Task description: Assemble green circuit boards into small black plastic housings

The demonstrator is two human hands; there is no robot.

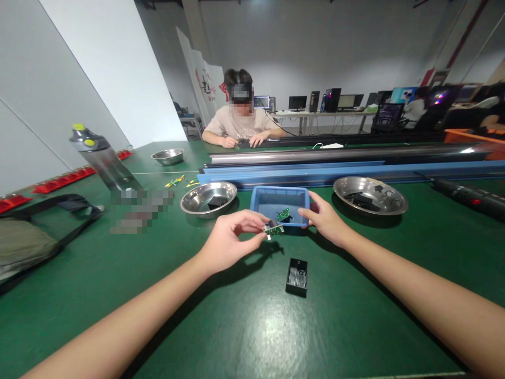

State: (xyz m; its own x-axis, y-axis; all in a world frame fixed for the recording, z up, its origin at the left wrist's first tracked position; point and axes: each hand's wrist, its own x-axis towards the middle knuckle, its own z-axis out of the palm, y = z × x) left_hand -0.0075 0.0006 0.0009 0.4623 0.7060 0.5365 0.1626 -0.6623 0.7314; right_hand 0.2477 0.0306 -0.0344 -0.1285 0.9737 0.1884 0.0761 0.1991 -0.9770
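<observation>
Between the thumb and fingers of my left hand is a small green circuit board with parts on it. It is held just in front of a blue plastic bin. My right hand grips the right wall of that bin, thumb on the near side. Another green circuit board shows inside the bin, partly hidden behind the held one. Nearer to me on the green table lies an open black plastic box, with clear or silvery material inside that I cannot make out.
Steel bowls with black parts stand left and right of the bin. Long blue rails cross the table behind. A water bottle and a bag are at left, a black power tool at right. A person sits opposite.
</observation>
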